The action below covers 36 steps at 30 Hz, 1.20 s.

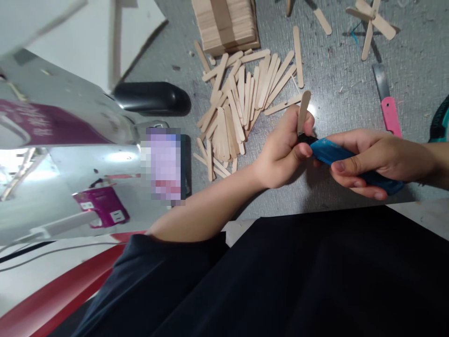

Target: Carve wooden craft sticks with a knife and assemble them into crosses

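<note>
My left hand (283,152) is closed around the lower part of a wooden craft stick (304,112), whose rounded upper end points up and away from me. In my right hand (372,161) is a blue-handled tool (333,152) with a dark front end. That dark end meets the stick's lower part at my left fingertips, so its exact shape and the contact are partly hidden. A pile of loose craft sticks (242,98) lies beyond my left forearm. Past my right hand rests a pink-handled knife (390,112) with a grey blade.
A bundled block of craft sticks (228,23) sits at the back. Joined stick pieces (373,21) lie at the upper right. On the left are a black rounded object (154,98), a phone with a blurred screen (164,164) and a purple socket box (105,206). A teal-and-black object (441,124) edges in at right.
</note>
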Available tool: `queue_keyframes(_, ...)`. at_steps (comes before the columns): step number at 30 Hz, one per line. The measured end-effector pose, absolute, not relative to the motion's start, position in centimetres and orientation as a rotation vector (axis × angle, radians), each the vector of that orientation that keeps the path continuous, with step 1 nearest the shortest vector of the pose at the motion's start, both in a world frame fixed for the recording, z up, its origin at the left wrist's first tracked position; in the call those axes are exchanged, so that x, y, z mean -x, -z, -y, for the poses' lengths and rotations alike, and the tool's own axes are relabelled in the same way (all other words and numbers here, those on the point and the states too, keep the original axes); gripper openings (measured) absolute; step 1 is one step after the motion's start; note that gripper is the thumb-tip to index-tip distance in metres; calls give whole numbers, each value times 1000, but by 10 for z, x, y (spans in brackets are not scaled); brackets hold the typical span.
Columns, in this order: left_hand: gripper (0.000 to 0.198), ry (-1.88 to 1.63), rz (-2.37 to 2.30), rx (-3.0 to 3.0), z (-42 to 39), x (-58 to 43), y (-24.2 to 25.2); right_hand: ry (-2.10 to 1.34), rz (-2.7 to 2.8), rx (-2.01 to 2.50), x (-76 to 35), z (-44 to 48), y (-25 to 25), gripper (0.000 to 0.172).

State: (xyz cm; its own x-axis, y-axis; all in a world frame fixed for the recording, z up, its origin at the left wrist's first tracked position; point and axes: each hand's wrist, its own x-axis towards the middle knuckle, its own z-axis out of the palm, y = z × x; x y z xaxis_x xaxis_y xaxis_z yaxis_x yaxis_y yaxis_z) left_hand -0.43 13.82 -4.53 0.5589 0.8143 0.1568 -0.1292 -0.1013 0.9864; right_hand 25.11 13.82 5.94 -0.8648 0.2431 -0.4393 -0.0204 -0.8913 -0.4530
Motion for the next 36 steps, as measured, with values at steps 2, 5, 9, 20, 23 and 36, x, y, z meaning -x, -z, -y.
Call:
queue_keyframes(2, 64, -858, -566, -1444, -140, 5, 47, -2803, 709, 760, -251, -140, -58, 16)
queue_keyframes(5, 59, -869, -501, -1410, -144, 5, 49, -2766, 757, 778, -251, -142, -57, 19)
queue_keyframes(9, 55, -883, -463, -1411, -147, 5, 43, -2733, 804, 803, -252, -143, -56, 26)
queue_keyframes(20, 34, -902, -594, -1314, -140, 7, 25, -2672, 901, 889, -254, -146, -56, 39)
queue_keyframes(23, 41, -858, -709, -1362, -140, 7, 15, -2680, 902, 905, -254, -145, -55, 36)
queue_keyframes(36, 61, -913, -884, -1744, -144, 10, 0, -2872, 694, 750, -267, -151, -48, 35)
